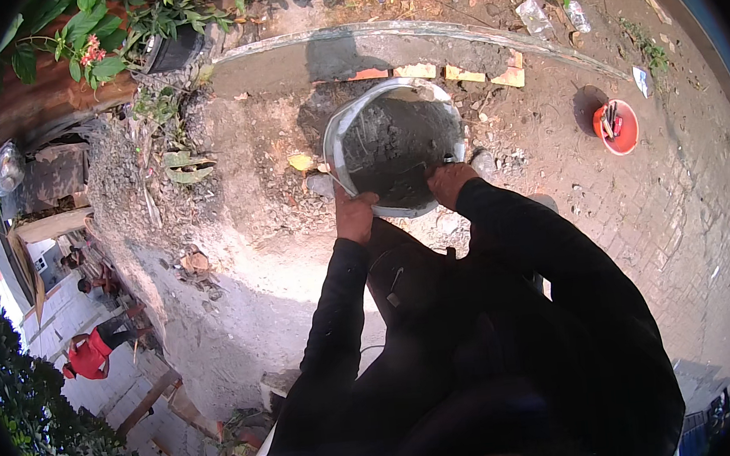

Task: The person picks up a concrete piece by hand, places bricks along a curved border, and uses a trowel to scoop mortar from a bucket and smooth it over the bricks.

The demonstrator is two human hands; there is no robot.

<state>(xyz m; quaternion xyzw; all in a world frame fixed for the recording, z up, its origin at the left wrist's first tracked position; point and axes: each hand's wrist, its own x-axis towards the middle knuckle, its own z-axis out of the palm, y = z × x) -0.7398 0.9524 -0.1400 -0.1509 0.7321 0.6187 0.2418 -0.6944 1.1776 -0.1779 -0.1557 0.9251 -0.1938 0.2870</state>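
A round whitish bucket (333,144) stands on the ground in front of me, with grey wet mortar (388,143) inside and smeared up its wall. My left hand (356,214) is closed on the bucket's near left rim, thumb pointing inward. At the near right rim, my right hand (451,184) is closed, its knuckles over the mortar. A small pale bit shows beside those knuckles; whether the fingers grip a tool or the rim is hidden.
Beyond the bucket, broken bricks (416,71) line a low curved concrete edge (417,28). An orange-red bucket (626,131) holding tools stands to the right. Gravel (117,176) is heaped at left. Farther left, a person in a red shirt (90,354) is near others.
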